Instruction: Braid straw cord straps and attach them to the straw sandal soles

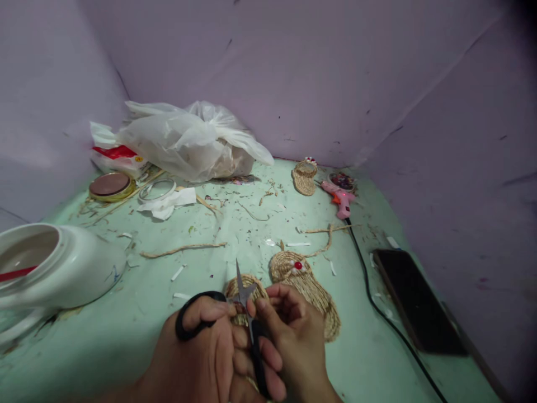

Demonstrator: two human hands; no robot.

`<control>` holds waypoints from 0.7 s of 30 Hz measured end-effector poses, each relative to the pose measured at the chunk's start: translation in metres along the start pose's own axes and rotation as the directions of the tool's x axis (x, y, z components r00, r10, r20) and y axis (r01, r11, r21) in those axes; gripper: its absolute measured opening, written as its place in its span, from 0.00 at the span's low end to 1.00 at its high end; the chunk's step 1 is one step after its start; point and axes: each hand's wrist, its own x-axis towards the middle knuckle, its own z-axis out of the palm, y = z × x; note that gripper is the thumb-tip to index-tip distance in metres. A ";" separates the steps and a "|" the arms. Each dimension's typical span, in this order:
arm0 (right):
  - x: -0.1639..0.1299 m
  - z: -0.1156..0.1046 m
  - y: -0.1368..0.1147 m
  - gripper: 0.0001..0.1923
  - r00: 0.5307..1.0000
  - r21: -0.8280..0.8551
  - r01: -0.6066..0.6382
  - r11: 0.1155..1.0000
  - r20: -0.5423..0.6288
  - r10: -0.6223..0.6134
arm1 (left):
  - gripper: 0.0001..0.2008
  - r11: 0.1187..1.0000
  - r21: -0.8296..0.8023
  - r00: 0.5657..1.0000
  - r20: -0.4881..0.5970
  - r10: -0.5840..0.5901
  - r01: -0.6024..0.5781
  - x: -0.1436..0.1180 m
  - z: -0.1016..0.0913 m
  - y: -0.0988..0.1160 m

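My left hand grips a pair of scissors, its thumb and fingers through the black handles. The scissor blades are apart and point away from me, over a small woven straw slipper that is mostly hidden behind my hands. My right hand is closed at the right edge of this slipper, thumb against fingers, close beside the blades. A second woven slipper, with a red bead and white beads on its strap, lies on the table just right of and behind my right hand.
A pink glue gun with a black cord lies back right, near a third slipper. A phone rests at right. White jug at left; plastic bag by the wall. Straw strands and scraps litter the green table.
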 end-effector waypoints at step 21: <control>0.013 -0.006 -0.001 0.15 0.993 0.161 -0.094 0.983 -0.049 0.103 | 0.27 0.981 0.031 0.978 -0.097 -0.185 0.189 -0.010 0.008 0.002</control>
